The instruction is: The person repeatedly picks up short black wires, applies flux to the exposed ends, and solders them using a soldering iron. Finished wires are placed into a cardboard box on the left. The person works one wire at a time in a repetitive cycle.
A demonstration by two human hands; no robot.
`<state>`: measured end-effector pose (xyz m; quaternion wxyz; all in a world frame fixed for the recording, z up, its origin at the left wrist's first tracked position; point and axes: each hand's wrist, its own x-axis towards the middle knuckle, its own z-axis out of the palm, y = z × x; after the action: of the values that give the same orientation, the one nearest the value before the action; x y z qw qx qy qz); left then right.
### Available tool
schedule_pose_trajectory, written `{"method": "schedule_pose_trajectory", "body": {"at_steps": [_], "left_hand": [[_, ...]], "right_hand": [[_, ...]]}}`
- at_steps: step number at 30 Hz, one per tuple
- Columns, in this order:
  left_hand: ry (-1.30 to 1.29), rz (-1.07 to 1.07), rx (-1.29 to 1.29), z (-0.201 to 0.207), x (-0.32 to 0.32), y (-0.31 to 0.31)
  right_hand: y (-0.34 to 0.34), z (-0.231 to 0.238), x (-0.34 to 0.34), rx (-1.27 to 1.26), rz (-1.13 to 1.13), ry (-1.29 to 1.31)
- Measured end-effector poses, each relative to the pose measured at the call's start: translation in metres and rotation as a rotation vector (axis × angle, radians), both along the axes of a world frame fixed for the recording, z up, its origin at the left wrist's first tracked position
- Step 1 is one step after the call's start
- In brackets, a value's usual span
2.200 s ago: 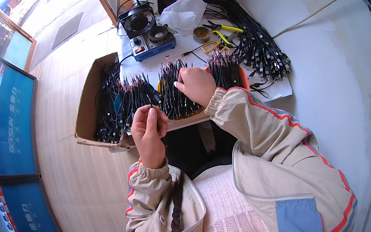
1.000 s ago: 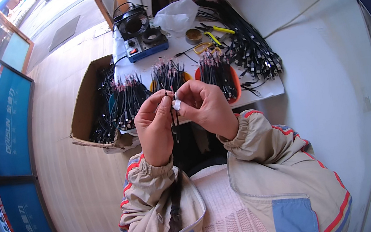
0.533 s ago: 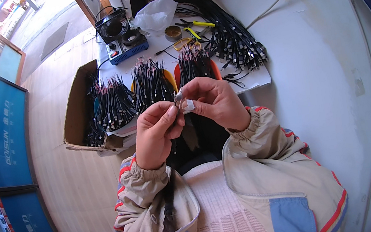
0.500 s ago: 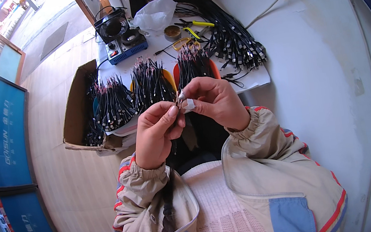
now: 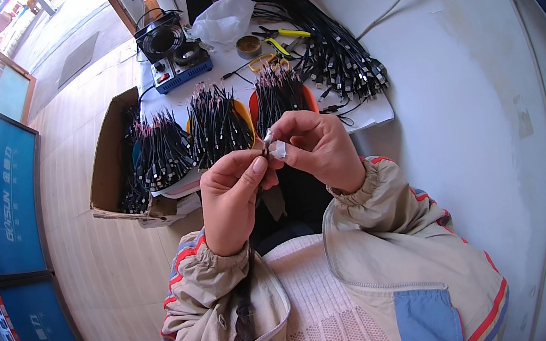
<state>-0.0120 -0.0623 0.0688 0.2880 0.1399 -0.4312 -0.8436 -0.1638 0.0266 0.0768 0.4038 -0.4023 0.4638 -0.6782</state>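
My left hand (image 5: 234, 192) and my right hand (image 5: 318, 151) meet fingertip to fingertip just in front of the table. Between the left thumb and fingers is pinched a thin dark cable (image 5: 265, 151), mostly covered by the fingers. The right thumb and forefinger close on its upper end, where a small pale tip shows; its details are too small to tell. White tape (image 5: 277, 149) is wrapped round a right-hand digit. Just beyond the hands, short black cables with bare pinkish wire ends stand in an orange-red container (image 5: 311, 99) and a yellow container (image 5: 245, 114).
More cables (image 5: 162, 149) lie at the table's left, beside a cardboard box (image 5: 101, 176). Behind them stand a blue soldering device (image 5: 183, 75) with a fan, a white plastic bag (image 5: 225, 19), a round tin (image 5: 248, 47) and yellow-handled pliers (image 5: 294, 32). A long cable bundle (image 5: 340, 53) lies right, near the wall.
Both hands stay together at nearly the same spot, with fingers shifting slightly on the cable. The view has moved a little, so the table appears slightly further left and up.
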Motion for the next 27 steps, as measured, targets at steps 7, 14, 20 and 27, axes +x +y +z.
{"method": "schedule_pose_trajectory", "body": {"at_steps": [7,14,20,27], "left_hand": [[0.014,0.010,0.009,-0.004,-0.001,0.000],[0.108,-0.134,0.242,-0.007,0.000,-0.003],[0.125,-0.232,0.420,-0.012,0.003,-0.005],[0.149,-0.398,0.482,-0.020,0.006,-0.016]], "right_hand": [[0.002,0.000,-0.001,0.011,-0.022,0.048],[-0.002,-0.007,0.004,-0.129,0.023,-0.042],[-0.001,-0.009,0.009,-0.073,0.261,-0.517],[0.000,0.002,0.001,0.081,0.256,-0.256]]}}
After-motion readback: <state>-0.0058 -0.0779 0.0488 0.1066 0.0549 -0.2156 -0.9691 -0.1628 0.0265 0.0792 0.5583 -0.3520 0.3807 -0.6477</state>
